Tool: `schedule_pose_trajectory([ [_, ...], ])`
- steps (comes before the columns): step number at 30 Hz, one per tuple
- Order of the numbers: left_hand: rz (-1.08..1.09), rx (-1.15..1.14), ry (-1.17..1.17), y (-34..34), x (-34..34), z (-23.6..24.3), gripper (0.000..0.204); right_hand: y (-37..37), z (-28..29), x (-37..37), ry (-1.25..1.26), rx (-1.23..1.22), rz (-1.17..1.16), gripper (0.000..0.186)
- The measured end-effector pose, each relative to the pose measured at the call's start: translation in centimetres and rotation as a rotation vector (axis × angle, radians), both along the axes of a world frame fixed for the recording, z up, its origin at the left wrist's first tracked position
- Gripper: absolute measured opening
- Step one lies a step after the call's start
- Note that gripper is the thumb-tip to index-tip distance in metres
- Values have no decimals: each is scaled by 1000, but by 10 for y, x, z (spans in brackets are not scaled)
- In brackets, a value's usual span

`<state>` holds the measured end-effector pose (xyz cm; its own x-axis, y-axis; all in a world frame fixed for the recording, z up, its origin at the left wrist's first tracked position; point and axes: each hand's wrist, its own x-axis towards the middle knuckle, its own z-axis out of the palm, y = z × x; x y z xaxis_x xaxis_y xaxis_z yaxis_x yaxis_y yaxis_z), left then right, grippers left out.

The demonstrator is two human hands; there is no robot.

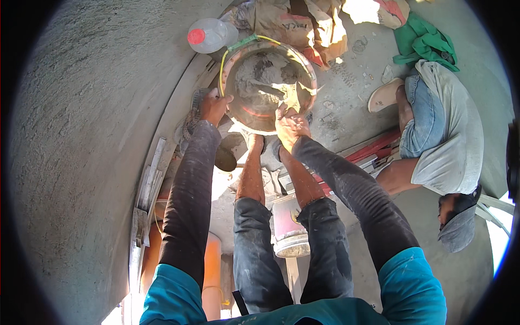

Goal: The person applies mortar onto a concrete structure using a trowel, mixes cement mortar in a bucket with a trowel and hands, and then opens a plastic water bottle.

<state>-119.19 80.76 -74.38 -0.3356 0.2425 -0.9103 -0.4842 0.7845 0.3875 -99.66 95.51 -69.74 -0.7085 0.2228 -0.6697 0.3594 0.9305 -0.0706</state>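
Note:
A round bucket (233, 116) with wet grey mortar (254, 81) in it stands in front of my feet. Its yellow wire handle (222, 67) has a green grip (242, 42) and leans over the far left rim. My left hand (214, 107) is closed at the bucket's left rim, where the handle's end comes down. My right hand (292, 125) is closed at the near right rim around a trowel, its grip hidden by the fingers. The trowel's sunlit blade (291, 96) points into the bucket over the mortar.
A clear jug (216, 36) with a red cap stands beyond the bucket, beside crumpled paper sacks (295, 24). A co-worker (449, 124) crouches at the right near a green cloth (425, 40). A rough plastered wall (92, 141) rises at left; a dirty pail (291, 233) stands between my legs.

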Motion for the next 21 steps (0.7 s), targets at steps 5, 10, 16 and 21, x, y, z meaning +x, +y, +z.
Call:
schedule_pose_trajectory([
  [5, 119, -10, -71, -7, 16, 4, 38, 35, 54, 0, -60, -151, -97, 46],
  [10, 305, 212, -135, 4, 66, 9, 32, 99, 15, -14, -348, -516, -93, 42],
  [16, 342, 293, 53, 13, 110, 36, 21, 17, 35, 9, -129, -379, -181, 22],
  [21, 442, 289, 130, 12, 126, 122, 38, 76, 129, 55, -92, -508, -176, 26],
])
